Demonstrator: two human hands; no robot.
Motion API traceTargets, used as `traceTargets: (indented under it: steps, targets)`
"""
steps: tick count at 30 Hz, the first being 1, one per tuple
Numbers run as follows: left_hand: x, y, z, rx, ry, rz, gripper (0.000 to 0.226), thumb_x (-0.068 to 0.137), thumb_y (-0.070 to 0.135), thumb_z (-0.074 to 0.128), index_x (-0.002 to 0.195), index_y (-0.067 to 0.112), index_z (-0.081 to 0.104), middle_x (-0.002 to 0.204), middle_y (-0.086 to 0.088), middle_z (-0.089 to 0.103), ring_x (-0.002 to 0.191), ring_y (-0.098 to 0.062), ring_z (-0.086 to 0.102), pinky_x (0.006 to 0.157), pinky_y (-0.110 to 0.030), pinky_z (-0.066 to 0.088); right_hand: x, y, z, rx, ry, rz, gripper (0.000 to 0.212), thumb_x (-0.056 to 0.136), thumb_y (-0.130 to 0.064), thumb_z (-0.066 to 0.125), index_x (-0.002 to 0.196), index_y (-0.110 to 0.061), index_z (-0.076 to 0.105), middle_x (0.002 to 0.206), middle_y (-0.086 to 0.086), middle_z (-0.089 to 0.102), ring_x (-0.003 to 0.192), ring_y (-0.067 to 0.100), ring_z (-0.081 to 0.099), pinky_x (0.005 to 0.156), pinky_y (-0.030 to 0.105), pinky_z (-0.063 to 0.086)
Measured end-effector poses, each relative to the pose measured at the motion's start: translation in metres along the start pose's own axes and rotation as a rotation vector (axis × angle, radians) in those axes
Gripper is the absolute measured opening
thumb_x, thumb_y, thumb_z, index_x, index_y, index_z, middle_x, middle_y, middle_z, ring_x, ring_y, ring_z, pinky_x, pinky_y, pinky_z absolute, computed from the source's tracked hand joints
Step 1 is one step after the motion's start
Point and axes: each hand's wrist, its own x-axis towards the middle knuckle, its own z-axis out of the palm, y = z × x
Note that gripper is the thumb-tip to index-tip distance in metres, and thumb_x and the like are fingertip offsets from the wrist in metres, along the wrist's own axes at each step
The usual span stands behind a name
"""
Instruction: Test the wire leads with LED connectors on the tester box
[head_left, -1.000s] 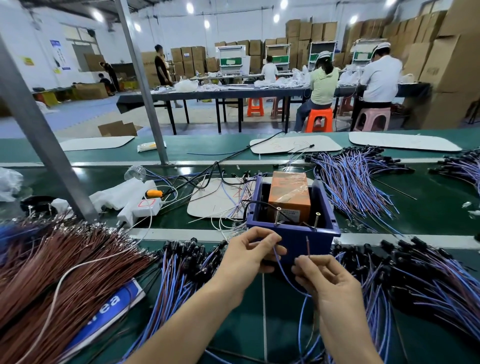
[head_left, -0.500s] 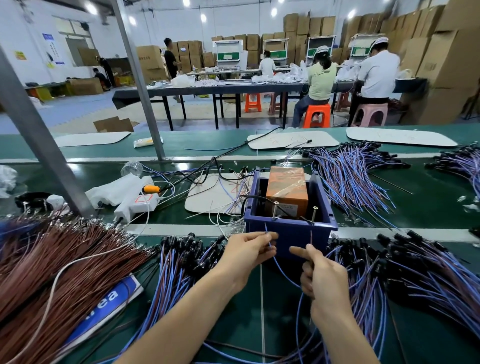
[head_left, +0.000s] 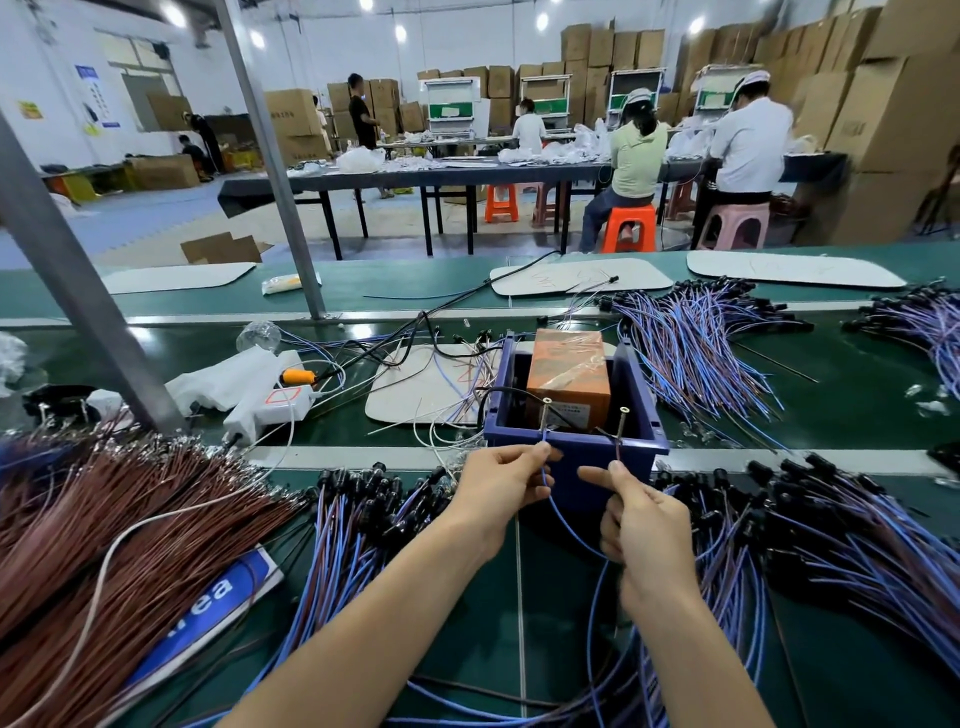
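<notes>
Left hand (head_left: 498, 488) pinches one end of a blue wire (head_left: 563, 522) between thumb and forefinger, tip held up at the near rim of the blue box (head_left: 576, 460), just below the left pin (head_left: 545, 414). Contact with the pin: cannot tell. Right hand (head_left: 644, 525) pinches the other, darker end, pointing up toward the right pin (head_left: 623, 423), other fingers curled. The wire sags in a loop between both hands. The box sits mid-table on the green belt (head_left: 857, 400), with an orange block (head_left: 569, 379) inside. Brown wires (head_left: 104, 530) are heaped near left. Blue leads with black connectors (head_left: 363, 514) lie left of the hands, more leads (head_left: 841, 551) near right, another bundle (head_left: 691, 348) far right. A white pad (head_left: 415, 389) and power strip (head_left: 270, 408) lie left of the box.
</notes>
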Motion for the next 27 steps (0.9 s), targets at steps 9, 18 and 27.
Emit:
traceTargets:
  steps: [9,18,27]
  targets:
    - [0.0009,0.0005,-0.0009,-0.015,0.013,-0.016,0.021,0.094,0.013,0.058,0.08,0.007,0.072,0.068,-0.004,0.057,0.057,-0.007,0.055,0.055,-0.014,0.049,-0.0007,-0.0028,-0.0003,0.074,0.011,-0.024,0.035,0.101,-0.025,0.048,0.087,-0.005,0.073,0.043,-0.01,0.022,0.036,0.005,0.018,0.034,0.017,0.018]
    - [0.0016,-0.0041,-0.0052,-0.017,0.02,-0.037,0.023,0.094,0.012,0.058,0.076,0.007,0.072,0.064,-0.005,0.057,0.053,-0.007,0.056,0.054,-0.014,0.049,-0.0048,-0.0053,-0.0014,0.0,-0.004,0.013,0.034,0.102,-0.025,0.047,0.09,-0.006,0.073,0.043,-0.009,0.024,0.036,0.005,0.021,0.035,0.017,0.021]
    - [-0.0053,0.0023,-0.0043,0.008,0.004,-0.046,0.02,0.094,0.013,0.058,0.082,0.005,0.072,0.07,-0.008,0.057,0.06,-0.009,0.057,0.058,-0.015,0.052,-0.0064,-0.0076,-0.0013,-0.009,-0.012,0.023,0.034,0.101,-0.024,0.047,0.093,-0.004,0.072,0.043,-0.009,0.024,0.036,0.005,0.021,0.035,0.017,0.02]
